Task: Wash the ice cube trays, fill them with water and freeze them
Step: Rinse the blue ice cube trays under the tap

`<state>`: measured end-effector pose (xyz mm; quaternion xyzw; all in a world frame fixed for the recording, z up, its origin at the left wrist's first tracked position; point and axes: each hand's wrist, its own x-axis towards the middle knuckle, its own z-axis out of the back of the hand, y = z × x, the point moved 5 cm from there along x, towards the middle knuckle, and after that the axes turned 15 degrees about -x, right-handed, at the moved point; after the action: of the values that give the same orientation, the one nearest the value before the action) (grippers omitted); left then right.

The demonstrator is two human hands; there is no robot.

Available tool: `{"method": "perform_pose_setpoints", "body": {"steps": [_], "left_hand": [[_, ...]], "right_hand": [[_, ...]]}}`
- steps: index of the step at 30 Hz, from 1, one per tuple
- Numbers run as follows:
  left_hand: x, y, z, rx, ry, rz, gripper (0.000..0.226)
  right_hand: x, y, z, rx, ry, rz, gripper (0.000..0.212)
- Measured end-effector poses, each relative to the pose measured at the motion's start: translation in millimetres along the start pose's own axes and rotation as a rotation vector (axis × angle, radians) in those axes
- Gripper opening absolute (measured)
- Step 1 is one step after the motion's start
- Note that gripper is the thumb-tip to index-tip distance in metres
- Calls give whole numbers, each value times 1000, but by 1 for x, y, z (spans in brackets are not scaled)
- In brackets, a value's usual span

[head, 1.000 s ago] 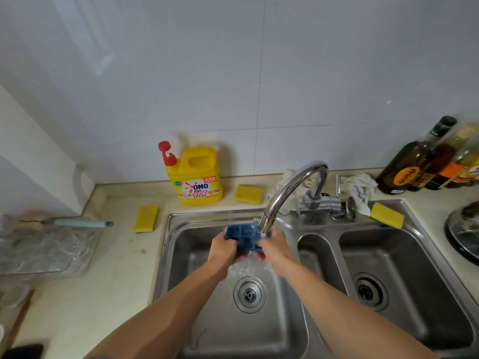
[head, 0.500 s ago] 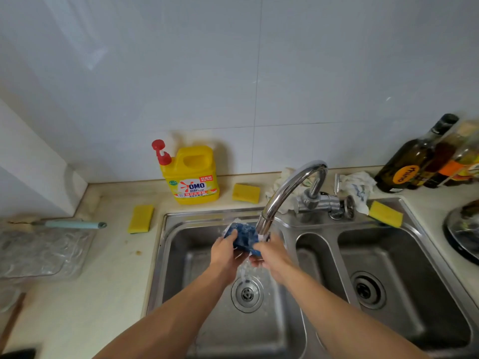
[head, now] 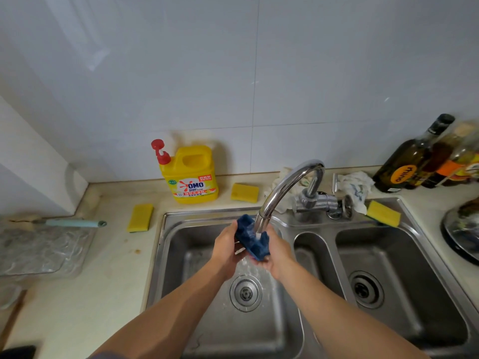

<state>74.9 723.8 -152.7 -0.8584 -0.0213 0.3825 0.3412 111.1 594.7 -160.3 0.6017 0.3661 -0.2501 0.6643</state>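
A small dark blue ice cube tray is held tilted under the running chrome faucet, over the left basin of the steel sink. My left hand grips its left end and my right hand grips its lower right end from beneath. Water streams from the spout onto the tray and splashes down toward the drain. Part of the tray is hidden behind my fingers and the spout.
A yellow OMO detergent jug stands at the back wall. Yellow sponges lie on the counter, behind the sink and on the right basin's rim. Bottles stand at right, a clear plastic sheet and teal-handled tool at left.
The tray has turned from lying level under the spout to tilted on its side, and my hands have shifted their hold with it. The view has drifted slightly.
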Motion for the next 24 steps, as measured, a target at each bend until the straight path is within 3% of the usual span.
{"method": "perform_pose_setpoints", "body": {"steps": [6, 11, 13, 16, 18, 24], "left_hand": [[-4, 14, -6, -124, -107, 42, 47], [-5, 15, -28, -65, -61, -25, 39], [-6, 13, -29, -41, -7, -55, 42], [-1, 2, -8, -101, -67, -58, 42], [5, -8, 7, -130, -111, -39, 44], [10, 4, 1, 8, -57, 7, 30]], "right_hand": [[-5, 0, -8, -37, 107, 69, 42], [-1, 5, -4, 191, 144, 2, 37], [6, 10, -4, 100, 131, 15, 35], [5, 16, -17, -5, 105, 19, 41], [2, 16, -27, -53, 111, 13, 29], [3, 10, -18, 15, 57, 22, 28]]}}
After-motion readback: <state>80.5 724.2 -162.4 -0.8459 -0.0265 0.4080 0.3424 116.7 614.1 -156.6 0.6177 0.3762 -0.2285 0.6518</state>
